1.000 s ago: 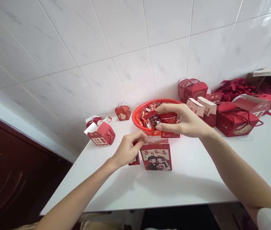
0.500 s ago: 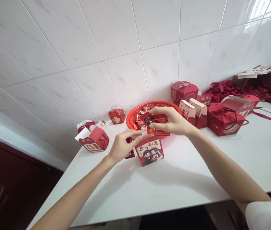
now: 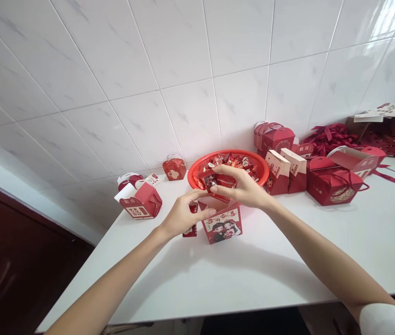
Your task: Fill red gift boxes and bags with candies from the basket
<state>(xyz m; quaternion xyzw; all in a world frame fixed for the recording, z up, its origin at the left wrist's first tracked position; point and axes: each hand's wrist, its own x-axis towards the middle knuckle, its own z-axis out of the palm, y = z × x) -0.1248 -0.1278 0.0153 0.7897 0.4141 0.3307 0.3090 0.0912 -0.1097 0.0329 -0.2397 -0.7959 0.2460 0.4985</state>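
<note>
A red and cream gift box with a cartoon couple on its front stands on the white table, its top open. My left hand grips the box's upper left edge between thumb and fingers. Just above the opening, my right hand pinches red-wrapped sweets. Behind the box sits a red plastic basket holding several wrapped sweets. A small red tag hangs at the box's left side, partly hidden by my left hand.
Red boxes stand at the left, with a small red one by the tiled wall. Several more boxes are right of the basket. Dark red ribbons lie at the far right. The white table has its edge nearest me.
My right hand has shifted left with the sweets, from over the basket to over the box opening. My left hand still holds the box. The view has shifted slightly.
</note>
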